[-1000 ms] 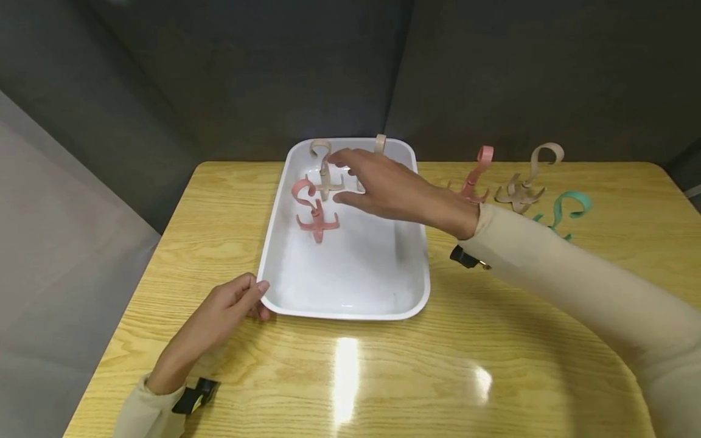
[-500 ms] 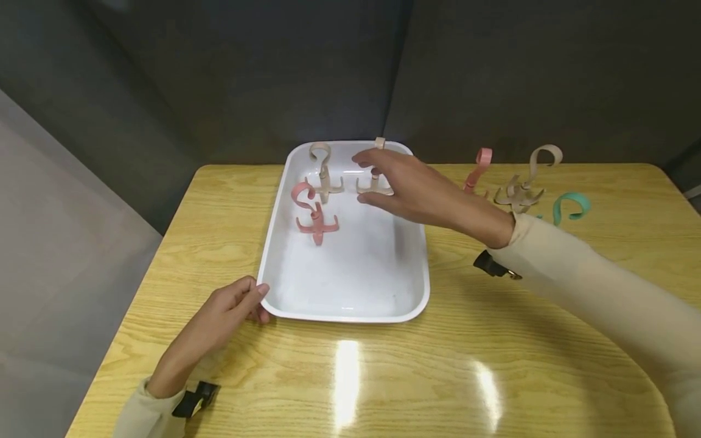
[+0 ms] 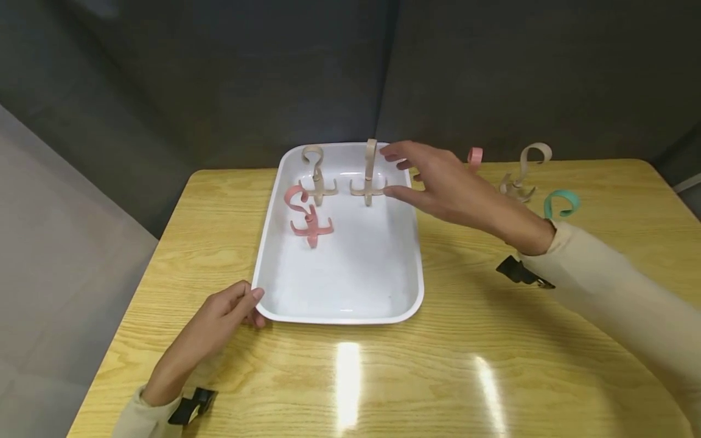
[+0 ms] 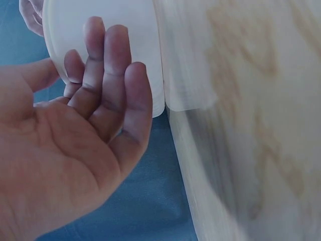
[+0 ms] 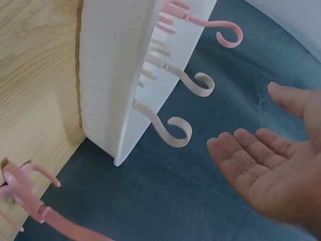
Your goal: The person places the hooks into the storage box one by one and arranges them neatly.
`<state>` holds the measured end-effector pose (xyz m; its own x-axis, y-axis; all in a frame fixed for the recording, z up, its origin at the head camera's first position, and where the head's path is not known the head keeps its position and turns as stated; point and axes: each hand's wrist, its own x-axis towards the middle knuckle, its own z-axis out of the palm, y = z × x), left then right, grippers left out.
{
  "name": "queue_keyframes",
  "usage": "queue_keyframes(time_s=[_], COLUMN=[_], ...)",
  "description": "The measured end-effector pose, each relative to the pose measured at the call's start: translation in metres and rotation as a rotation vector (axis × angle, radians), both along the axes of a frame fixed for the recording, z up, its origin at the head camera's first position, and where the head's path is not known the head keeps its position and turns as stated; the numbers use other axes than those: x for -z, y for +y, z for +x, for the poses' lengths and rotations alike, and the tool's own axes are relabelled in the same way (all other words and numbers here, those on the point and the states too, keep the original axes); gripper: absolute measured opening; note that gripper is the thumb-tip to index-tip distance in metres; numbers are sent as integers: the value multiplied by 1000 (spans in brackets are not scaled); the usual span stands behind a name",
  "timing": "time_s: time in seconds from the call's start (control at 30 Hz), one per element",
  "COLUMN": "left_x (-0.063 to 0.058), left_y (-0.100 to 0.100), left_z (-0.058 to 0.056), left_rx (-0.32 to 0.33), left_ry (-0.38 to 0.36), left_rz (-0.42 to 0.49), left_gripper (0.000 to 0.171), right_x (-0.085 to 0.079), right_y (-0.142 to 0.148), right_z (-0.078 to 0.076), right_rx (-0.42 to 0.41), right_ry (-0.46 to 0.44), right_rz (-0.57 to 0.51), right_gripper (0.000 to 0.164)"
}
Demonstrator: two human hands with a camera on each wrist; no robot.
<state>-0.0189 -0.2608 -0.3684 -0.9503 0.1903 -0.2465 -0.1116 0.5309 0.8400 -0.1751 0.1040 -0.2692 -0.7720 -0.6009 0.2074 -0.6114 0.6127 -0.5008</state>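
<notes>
A white tray [image 3: 263,255] lies on the wooden table [image 3: 493,340]. Three hooks stand in its far end: a beige hook [image 3: 314,176], a second beige hook [image 3: 369,173] and a pink hook [image 3: 306,219]. My right hand [image 3: 391,170] hovers open just right of the second beige hook [image 5: 168,125], fingers spread and holding nothing. In the right wrist view my right hand [image 5: 271,165] shows an empty palm. My left hand [image 3: 254,307] rests against the tray's near left corner [image 4: 100,30] with straight fingers [image 4: 113,75].
Right of the tray stand a pink hook [image 3: 474,155], partly hidden by my right hand, a beige hook [image 3: 523,170] and a teal hook [image 3: 560,202]. Dark curtain walls close off the back. The table's left edge drops to a grey floor.
My right hand has let go of the second beige hook and drawn back to the right. That hook now stands alone in the tray. The left hand has stayed at the corner.
</notes>
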Motion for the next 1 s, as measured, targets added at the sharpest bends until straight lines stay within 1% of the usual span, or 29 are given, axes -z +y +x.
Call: queue_keyframes(time_s=[0.1, 0.23, 0.33, 0.5, 0.67, 0.87, 1.0], left_x=[1, 2, 3, 2, 0, 1, 1], left_y=[-1, -2, -2, -2, -1, -1, -1], left_z=[0, 0, -1, -1, -1, 0, -1], left_rx=[4, 11, 13, 7, -3, 0, 4], left_ry=[3, 4, 0, -2, -5, 1, 5], left_rz=[9, 20, 20, 16, 7, 15, 17], left_gripper=[40, 40, 39, 39, 40, 39, 39], right_x=[-1, -1, 0, 0, -1, -3, -4], right_y=[5, 13, 20, 32, 43, 54, 63], right_z=[1, 2, 3, 5, 7, 8, 9], right_rx=[15, 10, 5, 34, 40, 71, 99], right_ry=[-13, -17, 9, 36, 43, 6, 27], right_rz=[-3, -35, -60, -61, -86, -96, -84], right_gripper=[52, 51, 49, 48, 47, 51, 50])
